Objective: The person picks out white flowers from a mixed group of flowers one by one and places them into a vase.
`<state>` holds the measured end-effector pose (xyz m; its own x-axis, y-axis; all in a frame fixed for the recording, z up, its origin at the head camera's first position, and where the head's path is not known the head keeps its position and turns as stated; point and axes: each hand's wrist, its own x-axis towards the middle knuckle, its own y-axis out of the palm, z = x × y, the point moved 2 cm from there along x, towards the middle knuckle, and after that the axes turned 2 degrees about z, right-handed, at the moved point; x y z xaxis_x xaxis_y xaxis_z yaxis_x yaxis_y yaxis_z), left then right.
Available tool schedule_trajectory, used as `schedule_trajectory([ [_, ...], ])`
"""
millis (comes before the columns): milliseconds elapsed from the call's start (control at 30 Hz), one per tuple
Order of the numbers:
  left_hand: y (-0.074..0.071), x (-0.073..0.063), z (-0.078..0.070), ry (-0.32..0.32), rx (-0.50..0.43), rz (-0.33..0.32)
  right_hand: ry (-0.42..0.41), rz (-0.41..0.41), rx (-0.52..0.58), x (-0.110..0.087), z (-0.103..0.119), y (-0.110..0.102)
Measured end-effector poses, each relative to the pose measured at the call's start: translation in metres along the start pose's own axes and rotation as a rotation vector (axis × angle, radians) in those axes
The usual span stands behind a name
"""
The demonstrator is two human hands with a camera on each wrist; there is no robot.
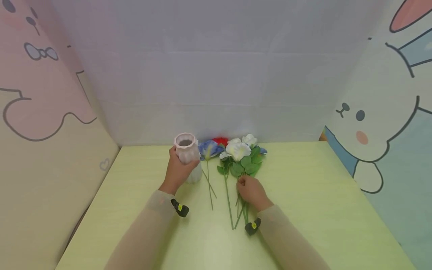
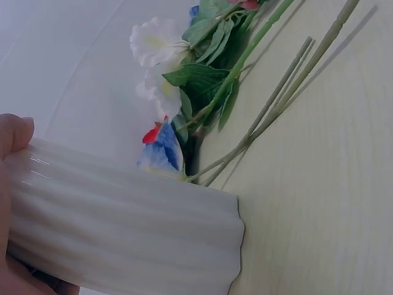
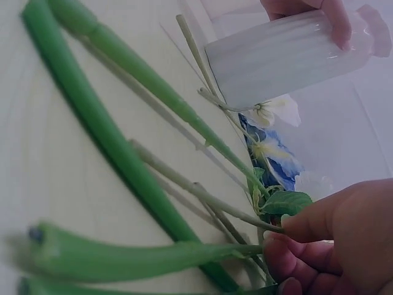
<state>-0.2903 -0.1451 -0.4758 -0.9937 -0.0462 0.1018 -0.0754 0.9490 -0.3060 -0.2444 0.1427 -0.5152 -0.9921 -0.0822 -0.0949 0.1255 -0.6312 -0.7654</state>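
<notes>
My left hand grips a pale pink and white ribbed vase around its upper part, just below the scalloped rim. The vase stands upright on the table, its mouth facing up. In the right wrist view, thumb and forefinger of my right hand pinch a thin grey-green flower stem. Other thicker green stems lie close by those fingers. From the head view, the right hand is just below the white flowers and green leaves; which bloom the pinched stem bears, I cannot tell.
Beside the vase lies a blue flower, its stem toward me. A red flower shows behind the white ones. Loose stems spread over the pale yellow table. A plain backdrop rises at the table's far edge, with printed cloth on both sides.
</notes>
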Motion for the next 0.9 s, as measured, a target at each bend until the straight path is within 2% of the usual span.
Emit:
schedule_trajectory([
  [667, -0.003, -0.037, -0.005, 0.042, -0.02, 0.041, 0.014, -0.022, 0.072, 0.002, -0.002, 0.004],
  [900, -0.004, -0.052, -0.004, 0.029, -0.003, 0.049, -0.001, -0.053, 0.115, -0.001, -0.002, 0.003],
])
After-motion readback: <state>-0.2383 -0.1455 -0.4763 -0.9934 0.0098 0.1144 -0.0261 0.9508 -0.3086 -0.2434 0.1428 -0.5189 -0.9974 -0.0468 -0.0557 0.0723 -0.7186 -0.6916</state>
